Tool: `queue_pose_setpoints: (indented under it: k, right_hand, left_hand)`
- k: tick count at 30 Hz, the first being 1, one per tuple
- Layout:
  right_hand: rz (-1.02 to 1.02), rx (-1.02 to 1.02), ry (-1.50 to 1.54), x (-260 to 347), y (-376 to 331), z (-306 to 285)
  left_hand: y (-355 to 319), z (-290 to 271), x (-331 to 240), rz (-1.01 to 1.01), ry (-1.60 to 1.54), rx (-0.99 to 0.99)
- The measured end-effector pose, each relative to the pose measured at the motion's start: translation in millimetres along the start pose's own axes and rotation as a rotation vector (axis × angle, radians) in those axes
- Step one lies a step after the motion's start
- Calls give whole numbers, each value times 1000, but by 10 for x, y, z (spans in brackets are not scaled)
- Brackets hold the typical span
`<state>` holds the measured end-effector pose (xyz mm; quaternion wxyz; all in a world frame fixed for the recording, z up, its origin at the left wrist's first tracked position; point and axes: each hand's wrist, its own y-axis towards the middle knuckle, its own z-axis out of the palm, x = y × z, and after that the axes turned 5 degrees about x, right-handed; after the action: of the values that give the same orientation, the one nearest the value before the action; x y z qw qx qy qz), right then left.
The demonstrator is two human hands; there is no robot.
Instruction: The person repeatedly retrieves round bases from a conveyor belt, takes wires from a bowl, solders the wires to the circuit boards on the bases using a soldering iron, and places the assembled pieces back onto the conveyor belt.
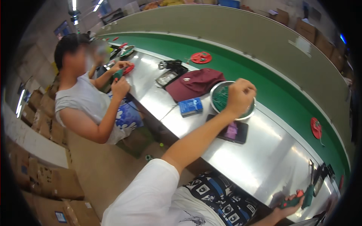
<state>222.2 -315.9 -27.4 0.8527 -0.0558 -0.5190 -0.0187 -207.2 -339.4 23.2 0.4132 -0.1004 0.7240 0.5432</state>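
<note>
My left hand (241, 96) is raised over a round metal bowl (252, 113) that holds a heap of small green pieces (220, 98). Its fingers are curled together, and what they may pinch is too small to make out. At the lower right, my right hand (292, 205) is wrapped round a green electric screwdriver (308, 196) with a red part near the grip. Beside the bowl's near rim lies a dark phone (239, 136) with a pinkish patch on it.
A maroon cap (196, 83), a blue box (190, 107) and a black tray of small parts (167, 78) lie left of the bowl. Red round parts (201, 57) sit on the green belt (260, 77) behind the metal bench (264, 165). A co-worker (88, 101) sits at left.
</note>
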Motion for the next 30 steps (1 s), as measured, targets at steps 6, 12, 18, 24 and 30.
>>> queue_pose_setpoints:
  k: [6, 12, 18, 24, 30]
  right_hand:
    - [-18, 30, -6, -52, -4, 102]
    - [-85, 93, 19, -19, -33, 130]
    - [-81, 24, 3, 31, -131, 258]
    - [-89, 45, 25, -10, -49, 123]
    - [-92, 81, 6, -5, -25, 121]
  left_hand:
    - [153, -166, 300, -461, -496, 33]
    - [214, -304, 388, -593, -1028, 101]
    - [165, -335, 430, -641, -1116, 267]
    - [194, -322, 308, -641, -1244, 316]
    - [215, -312, 264, -689, -1295, 343]
